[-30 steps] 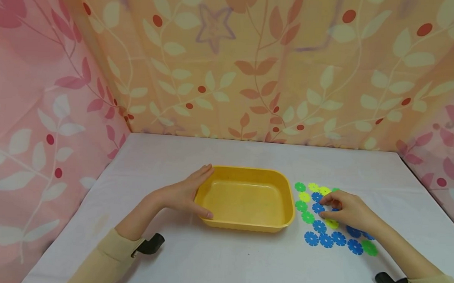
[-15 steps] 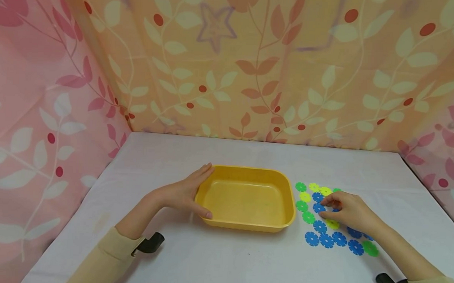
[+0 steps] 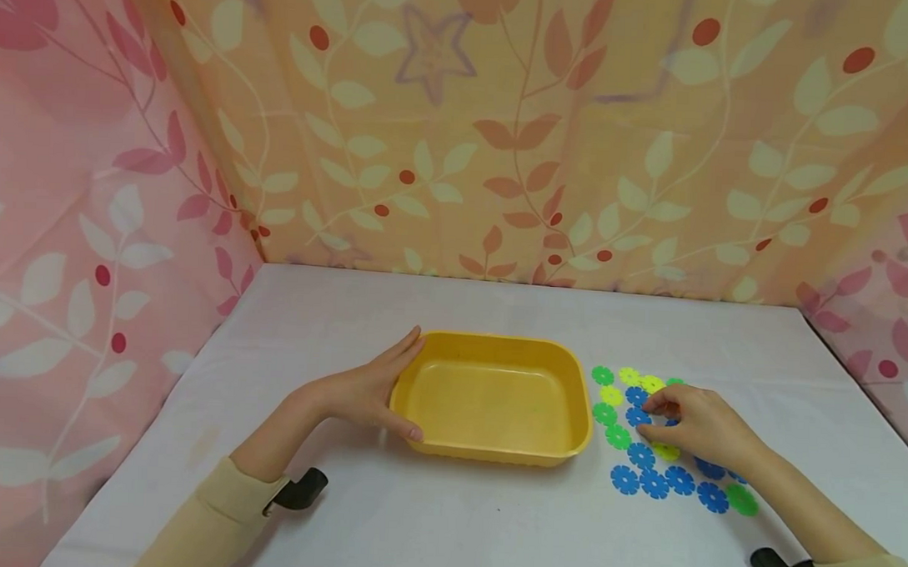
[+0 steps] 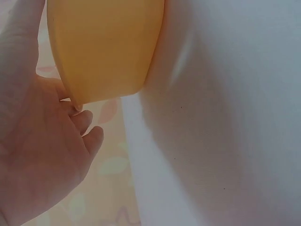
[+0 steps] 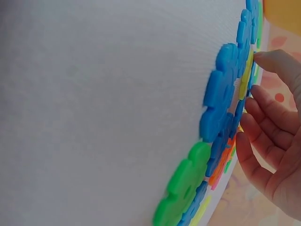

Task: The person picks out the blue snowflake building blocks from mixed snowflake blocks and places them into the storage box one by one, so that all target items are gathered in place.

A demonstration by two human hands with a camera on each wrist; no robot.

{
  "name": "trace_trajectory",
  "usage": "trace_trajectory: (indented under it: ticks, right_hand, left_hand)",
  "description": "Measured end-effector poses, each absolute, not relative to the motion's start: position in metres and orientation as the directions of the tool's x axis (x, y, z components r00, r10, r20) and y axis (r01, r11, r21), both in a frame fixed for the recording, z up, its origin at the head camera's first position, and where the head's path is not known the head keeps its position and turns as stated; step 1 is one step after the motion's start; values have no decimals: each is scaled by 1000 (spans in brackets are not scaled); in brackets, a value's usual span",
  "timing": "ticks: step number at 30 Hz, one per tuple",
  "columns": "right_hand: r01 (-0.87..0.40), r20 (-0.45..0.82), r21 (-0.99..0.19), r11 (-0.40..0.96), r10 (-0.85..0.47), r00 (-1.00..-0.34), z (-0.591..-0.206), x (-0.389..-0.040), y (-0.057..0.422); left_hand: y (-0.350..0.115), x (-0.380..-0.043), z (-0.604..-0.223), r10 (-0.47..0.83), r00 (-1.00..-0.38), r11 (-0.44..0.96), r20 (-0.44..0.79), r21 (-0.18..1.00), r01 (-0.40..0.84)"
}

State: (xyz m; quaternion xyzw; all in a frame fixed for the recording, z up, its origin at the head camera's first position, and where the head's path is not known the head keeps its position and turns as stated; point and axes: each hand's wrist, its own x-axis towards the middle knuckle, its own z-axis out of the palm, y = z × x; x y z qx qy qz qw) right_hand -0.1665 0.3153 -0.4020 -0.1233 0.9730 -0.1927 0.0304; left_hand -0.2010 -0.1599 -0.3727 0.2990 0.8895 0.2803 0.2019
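1. As seen from the head view, noted left grip [image 3: 367, 393] grasping the left end of the yellow tray [image 3: 495, 406], thumb over near rim, fingers at far-left corner.
2. Observed right grip [image 3: 699, 419] loosely curved over flower pieces [image 3: 654, 483], thumb and forefinger parted, nothing seen pinched; unable to confirm fingertip contact.
3. Found pieces flat on the white bench [image 3: 415, 524], just right of the tray; orange piece [image 5: 222, 162] partly visible from right wrist.
4. Judged pieces thin, light, stiff plastic, somewhat slippery, hardly fragile. Best pinched by opposite notched edges.
5. Judged tray light, prone to sliding; best held by rim.
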Motion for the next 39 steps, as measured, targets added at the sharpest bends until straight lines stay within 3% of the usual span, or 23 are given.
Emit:
trace_trajectory:
  ticks: [39]
  right_hand:
    - [-240,5,-361,901,-256,-967,-400,-168,309]
  left_hand:
    - [-160,-198,-372,649,-735,655,-197,636,408]
